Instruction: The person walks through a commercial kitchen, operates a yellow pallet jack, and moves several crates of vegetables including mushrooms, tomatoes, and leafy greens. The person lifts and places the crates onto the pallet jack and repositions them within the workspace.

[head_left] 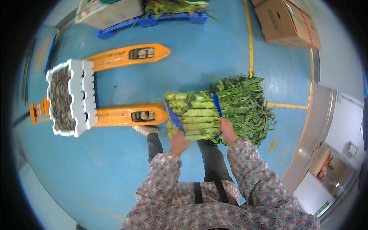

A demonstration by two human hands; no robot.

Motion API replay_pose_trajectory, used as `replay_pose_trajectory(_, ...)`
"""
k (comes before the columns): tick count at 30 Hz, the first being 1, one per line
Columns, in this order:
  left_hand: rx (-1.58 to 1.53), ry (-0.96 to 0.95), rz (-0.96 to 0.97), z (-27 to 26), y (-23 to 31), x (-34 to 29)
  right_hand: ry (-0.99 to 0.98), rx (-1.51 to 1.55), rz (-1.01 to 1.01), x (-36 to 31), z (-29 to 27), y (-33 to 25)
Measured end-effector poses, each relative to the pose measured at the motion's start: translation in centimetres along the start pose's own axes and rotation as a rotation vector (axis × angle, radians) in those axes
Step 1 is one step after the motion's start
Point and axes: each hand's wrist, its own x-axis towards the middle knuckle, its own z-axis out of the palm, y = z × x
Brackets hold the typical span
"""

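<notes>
A large bundle of celtuce [193, 115], with pale green stems to the left and dark leaves [245, 107] to the right, hangs in front of my legs. Two blue straps go round it: one near the cut stem ends [174, 115], the other where the leaves begin [217, 105]. My left hand [179, 142] is closed at the near end of the left strap. On the right strap, my right hand [228, 131] has its fingers wrapped round the near side. The bundle's underside is hidden.
At left, an orange pallet jack [115, 58] carries white foam boxes [88, 97] holding grey-brown contents I cannot make out. A blue pallet [149, 23] with a white crate [111, 13] and leafy greens stands at the far side. A cardboard box [280, 25] is far right.
</notes>
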Motion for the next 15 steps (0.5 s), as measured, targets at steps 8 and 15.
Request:
replay_pose_trajectory(8,-0.188,-0.485,0.068,3.6,18.1,11.6,0.345,0.480,-0.001,6.6,-15.4,-1.4)
replay_pose_trajectory(15,-0.216,-0.499,-0.055,-1.7,15.9,7.7,0.528,0.607,0.030,14.1,-22.5,-1.1)
